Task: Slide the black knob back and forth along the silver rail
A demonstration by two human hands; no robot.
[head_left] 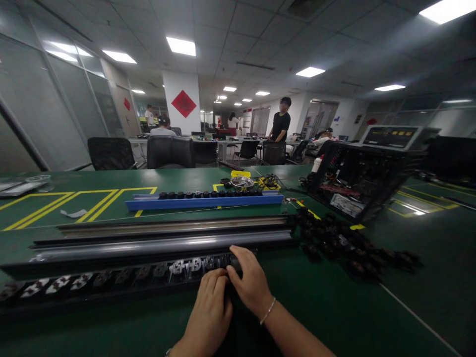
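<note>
A long black channel [111, 296] lies across the near table, with a row of socket-like modules [159, 270] in it, some black, some with shiny metal faces. Over its right end, my left hand [210, 307] is closed, fingers curled on the channel's edge. My right hand [253, 280], with a thin bracelet at the wrist, curves its thumb and fingers around a dark module [235, 264] at the same end. The fingertips of both hands nearly meet, and the hands partly hide what they grip. To the right lies a heap of loose black modules [342, 243].
Behind the channel lie long metal-and-black strips [167, 243] and a blue channel [208, 202] holding black modules. A round metal dish [242, 182] and cables [270, 181] sit beyond. An opened computer case [357, 178] stands right. A person [280, 124] stands among chairs farther back.
</note>
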